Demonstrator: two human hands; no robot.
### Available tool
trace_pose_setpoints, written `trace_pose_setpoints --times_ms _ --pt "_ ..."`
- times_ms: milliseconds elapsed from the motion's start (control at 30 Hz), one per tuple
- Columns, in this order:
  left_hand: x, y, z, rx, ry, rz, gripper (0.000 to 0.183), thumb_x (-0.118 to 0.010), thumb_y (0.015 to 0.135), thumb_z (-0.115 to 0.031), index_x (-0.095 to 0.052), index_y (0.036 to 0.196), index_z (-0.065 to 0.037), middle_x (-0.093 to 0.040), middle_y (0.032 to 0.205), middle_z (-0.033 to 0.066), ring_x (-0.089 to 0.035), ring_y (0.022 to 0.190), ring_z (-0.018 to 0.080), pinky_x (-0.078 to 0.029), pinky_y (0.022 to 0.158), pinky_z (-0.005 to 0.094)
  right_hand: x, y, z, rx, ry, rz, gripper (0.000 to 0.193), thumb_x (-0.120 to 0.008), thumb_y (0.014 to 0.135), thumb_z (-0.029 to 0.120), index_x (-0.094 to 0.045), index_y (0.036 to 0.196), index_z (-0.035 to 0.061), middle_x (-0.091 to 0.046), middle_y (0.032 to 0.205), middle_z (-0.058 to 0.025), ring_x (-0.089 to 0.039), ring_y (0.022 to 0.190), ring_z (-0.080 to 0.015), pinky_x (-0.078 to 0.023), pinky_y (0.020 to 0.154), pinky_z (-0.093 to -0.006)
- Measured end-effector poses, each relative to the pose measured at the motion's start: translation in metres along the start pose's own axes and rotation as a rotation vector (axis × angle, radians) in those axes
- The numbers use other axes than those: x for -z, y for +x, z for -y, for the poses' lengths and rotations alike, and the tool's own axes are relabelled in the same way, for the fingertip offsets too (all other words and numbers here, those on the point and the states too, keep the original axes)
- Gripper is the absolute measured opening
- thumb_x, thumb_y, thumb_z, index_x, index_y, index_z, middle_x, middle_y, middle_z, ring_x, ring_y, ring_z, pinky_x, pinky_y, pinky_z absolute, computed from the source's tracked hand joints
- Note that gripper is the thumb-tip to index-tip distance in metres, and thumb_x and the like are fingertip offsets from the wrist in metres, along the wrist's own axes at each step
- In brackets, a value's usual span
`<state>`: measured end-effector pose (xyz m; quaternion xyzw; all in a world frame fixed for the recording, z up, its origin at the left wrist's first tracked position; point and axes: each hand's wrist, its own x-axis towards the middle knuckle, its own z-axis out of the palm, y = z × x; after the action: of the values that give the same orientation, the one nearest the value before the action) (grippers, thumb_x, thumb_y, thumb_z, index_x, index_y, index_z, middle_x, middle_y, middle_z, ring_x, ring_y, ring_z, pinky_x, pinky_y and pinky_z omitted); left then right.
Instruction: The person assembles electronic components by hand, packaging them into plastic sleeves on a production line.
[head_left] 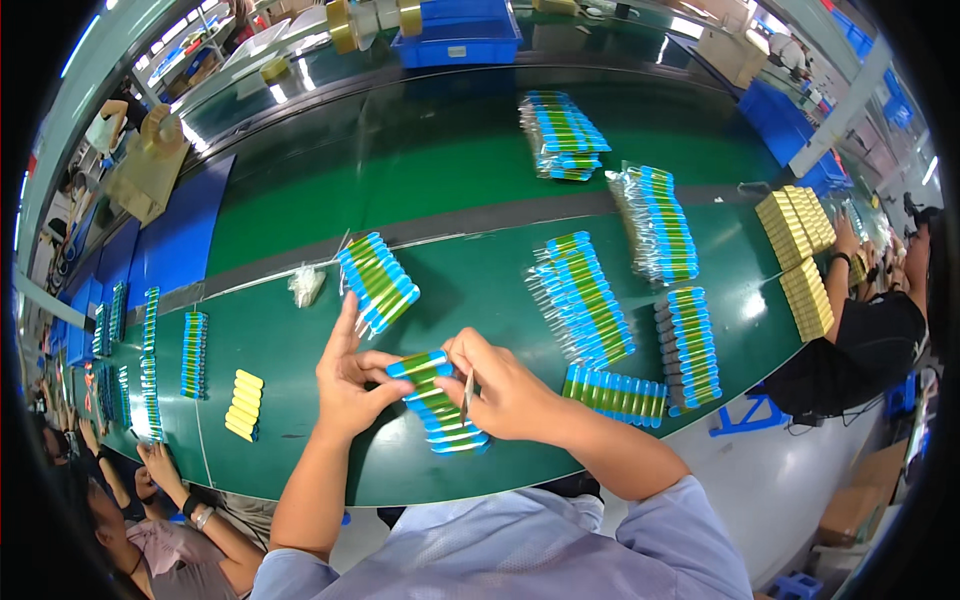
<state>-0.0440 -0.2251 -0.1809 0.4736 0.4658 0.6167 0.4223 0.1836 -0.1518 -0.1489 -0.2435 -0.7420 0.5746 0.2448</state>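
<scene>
Just in front of me, my left hand (350, 390) pinches the left end of a row of blue-and-green battery cells (440, 412) between thumb and fingers, its index finger stretched away. My right hand (505, 390) bends over the same row. In its fingers is a thin pointed metal tool (468, 392), like tweezers, tip down at the cells. Beyond my left fingertips lies a stack of similar cell rows (378, 283) with pale strips at its edge. Right of my right hand, another cell row (615, 394) lies near the bench edge.
More cell stacks (585, 300) lie to the right on the green bench (300, 440), some in clear wrapping (655, 225). Yellow cells (244, 405) lie left; yellow blocks (800, 250) stand far right beside a co-worker. Other people sit at left. A blue bin (458, 35) stands behind the belt.
</scene>
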Motion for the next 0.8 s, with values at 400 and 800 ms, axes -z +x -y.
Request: trace_pose_setpoints --times_ms 400,800 --pt "-0.058 0.038 -0.059 -0.291 1.313 0.147 0.045 -0.088 0.068 -0.016 -0.071 0.109 -0.009 -0.063 0.117 0.0084 -0.056 0.115 0.0318 -0.038 0.101 0.0442 0.102 -0.020 0.017 0.391 0.330 -0.844 0.041 -0.067 0.091 -0.010 -0.033 0.096 0.0114 -0.062 0.108 -0.0110 -0.050 0.071 -0.0006 -0.040 0.060 -0.0182" --pt "-0.181 0.131 0.031 -0.336 1.107 0.341 0.036 -0.080 0.080 -0.024 -0.068 0.109 -0.005 -0.066 0.104 0.0124 -0.062 0.106 0.0324 -0.049 0.090 0.0431 0.131 -0.014 -0.007 0.466 0.672 -1.072 0.037 -0.068 0.096 0.003 -0.034 0.092 0.0171 -0.044 0.090 0.0017 -0.044 0.090 -0.0081 -0.037 0.091 -0.0257"
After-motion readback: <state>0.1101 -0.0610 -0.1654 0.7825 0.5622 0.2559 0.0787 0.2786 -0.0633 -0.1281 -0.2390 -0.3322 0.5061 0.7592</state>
